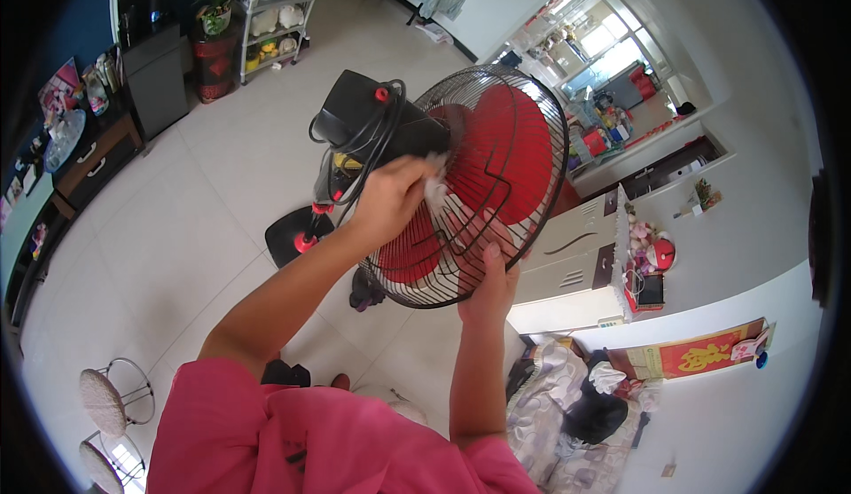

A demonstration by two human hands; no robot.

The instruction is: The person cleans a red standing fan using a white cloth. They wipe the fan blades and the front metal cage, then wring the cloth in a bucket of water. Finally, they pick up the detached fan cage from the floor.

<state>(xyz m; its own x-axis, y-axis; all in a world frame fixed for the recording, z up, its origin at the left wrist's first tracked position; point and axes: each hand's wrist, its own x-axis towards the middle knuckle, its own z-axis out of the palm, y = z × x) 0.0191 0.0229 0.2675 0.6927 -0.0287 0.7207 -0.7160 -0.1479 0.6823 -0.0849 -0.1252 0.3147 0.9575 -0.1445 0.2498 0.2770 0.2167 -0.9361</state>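
A standing electric fan [498, 155] with red blades inside a black wire cage is before me, its back towards me. My left hand [392, 198] pinches a crumpled white cloth [437, 191] against the rear wires, close to the black motor housing [415, 136]. A black power cord [379, 141] is looped around the housing. Gripping the cage's lower rim from outside, my right hand [492, 268] has its thumb on the wires and its other fingers partly hidden behind them. Below the housing, the pole runs down to a black base [292, 234] on the tiled floor.
A beige cabinet [565, 254] stands right of the fan. A cloth-covered seat [545, 414] bearing clothes is at lower right, with round stools [103, 401] at lower left. A wheeled shelf rack [276, 28] and a red plant stand [214, 68] are farther off.
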